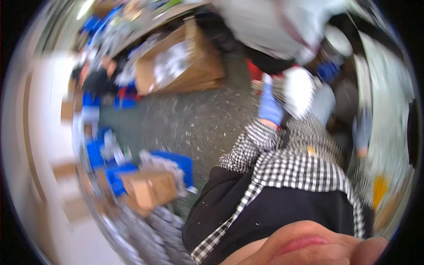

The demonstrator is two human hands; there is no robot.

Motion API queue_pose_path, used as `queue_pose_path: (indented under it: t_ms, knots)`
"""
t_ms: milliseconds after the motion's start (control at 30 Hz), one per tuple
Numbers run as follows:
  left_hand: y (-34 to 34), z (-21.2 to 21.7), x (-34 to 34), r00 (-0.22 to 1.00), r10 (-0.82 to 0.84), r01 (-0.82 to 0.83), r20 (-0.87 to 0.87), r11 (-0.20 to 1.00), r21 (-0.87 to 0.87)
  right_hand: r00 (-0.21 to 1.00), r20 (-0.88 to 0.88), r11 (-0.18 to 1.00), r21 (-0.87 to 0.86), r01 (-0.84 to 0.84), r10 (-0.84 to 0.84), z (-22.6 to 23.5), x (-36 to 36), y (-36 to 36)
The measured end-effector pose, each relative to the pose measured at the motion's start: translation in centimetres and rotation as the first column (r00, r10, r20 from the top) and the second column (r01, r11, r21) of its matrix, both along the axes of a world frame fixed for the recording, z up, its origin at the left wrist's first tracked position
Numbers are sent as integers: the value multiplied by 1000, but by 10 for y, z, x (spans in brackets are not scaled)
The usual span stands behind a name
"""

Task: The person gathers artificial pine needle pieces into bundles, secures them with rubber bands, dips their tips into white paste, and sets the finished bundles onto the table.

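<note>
Speckled floor point(207, 117); left hand point(270, 106), 2 o'clock, by white item point(300, 90); right hand point(362, 128), 3 o'clock; can't tell either grip

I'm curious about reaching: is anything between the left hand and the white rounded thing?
Possibly: a beige streaked patch shows between the left hand and the white rounded thing, too blurred to tell whether it blocks.

open cardboard box point(205, 68), pale crumpled stuff point(172, 59) inside | dark floor point(190, 121), strewn with small scraps | smaller cardboard box point(160, 190), lower left, near blue bin point(186, 167) | pale wall point(49, 132), far left
</note>
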State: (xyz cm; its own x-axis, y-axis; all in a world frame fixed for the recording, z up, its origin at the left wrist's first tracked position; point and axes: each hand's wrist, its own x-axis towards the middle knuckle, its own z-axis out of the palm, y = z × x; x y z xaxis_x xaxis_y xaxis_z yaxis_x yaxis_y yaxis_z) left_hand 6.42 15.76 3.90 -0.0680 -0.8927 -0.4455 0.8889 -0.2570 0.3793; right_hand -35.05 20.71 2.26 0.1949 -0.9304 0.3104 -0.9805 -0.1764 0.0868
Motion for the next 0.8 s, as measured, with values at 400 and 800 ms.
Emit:
queue_pose_path:
  t_ms: [400, 800]
  knots:
    - [6, -8, -85, -359, 830, 932, 427, 347, 109, 844, 455, 951, 23, 309, -285, 9, 146, 177]
    - [30, 18, -84, -11, 996, 981, 94, 29, -193, 658, 575, 727, -152, 670, -486, -3, 297, 278]
